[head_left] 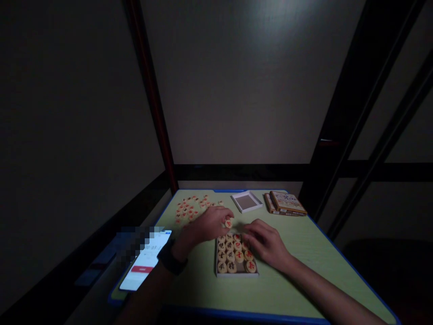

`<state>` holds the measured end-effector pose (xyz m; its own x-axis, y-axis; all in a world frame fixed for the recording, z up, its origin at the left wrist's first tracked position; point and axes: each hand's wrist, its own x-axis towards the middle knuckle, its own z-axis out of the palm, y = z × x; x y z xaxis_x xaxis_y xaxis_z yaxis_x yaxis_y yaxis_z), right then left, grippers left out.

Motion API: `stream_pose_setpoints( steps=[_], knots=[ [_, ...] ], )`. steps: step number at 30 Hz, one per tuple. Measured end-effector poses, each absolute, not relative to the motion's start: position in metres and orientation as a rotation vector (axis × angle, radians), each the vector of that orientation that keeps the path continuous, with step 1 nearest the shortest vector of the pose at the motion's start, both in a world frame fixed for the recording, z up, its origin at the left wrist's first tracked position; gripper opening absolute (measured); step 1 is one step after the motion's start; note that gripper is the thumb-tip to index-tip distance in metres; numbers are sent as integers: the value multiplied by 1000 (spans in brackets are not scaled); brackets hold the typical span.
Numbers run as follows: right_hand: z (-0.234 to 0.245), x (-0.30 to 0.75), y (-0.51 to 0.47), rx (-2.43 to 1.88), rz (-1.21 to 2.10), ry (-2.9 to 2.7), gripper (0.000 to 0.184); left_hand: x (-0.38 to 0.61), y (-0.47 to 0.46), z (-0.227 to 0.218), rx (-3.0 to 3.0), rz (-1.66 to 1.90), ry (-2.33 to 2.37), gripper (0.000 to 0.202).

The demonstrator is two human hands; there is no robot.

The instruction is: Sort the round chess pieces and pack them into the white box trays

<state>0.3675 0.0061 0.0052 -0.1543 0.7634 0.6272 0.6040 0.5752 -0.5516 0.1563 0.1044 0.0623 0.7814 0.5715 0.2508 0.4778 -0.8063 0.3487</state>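
A round xiangqi piece [228, 223] with a red character is pinched between the thumb and fingers of my left hand [214, 222], just above the far edge of an open box. The box [237, 274] stands near the middle of the table and holds rows of wooden pieces with black or red characters. One slot in its nearest row shows bare bottom. My right hand [267, 241] hovers at the box's far right side, its bent fingers and thumb apart, hiding some pieces there. I cannot tell whether its fingertips touch them.
Loose pieces [189, 210] lie scattered at the table's far left. An upturned box lid [248, 201] sits at the back, beside stacked printed boxes [287, 203]. A lit phone [144, 262] lies along the left edge, near my left forearm. The green table [297, 284] has a blue rim.
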Motion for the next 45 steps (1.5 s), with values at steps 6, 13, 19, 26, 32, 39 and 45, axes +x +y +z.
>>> stream_pose_setpoints(
  steps=[6,13,19,26,32,39,45],
  knots=[
    [7,367,6,-966,404,-1961,36,179,90,46,2022,441,517,58],
    [11,364,1,-996,524,-1950,29,171,98,39,1756,361,450,68],
    [17,357,-8,-988,660,-2083,28,158,98,47,1771,676,483,31],
    [8,356,-7,-1003,519,-2208,34,172,101,21,1942,827,713,21],
    [9,356,-9,-1015,422,-2265,37,174,93,26,2300,882,836,11],
    [10,356,-9,-990,351,-2281,41,175,86,30,2385,876,829,13],
    [10,356,-10,-946,365,-2270,37,174,89,26,2386,901,834,16]
  ],
)
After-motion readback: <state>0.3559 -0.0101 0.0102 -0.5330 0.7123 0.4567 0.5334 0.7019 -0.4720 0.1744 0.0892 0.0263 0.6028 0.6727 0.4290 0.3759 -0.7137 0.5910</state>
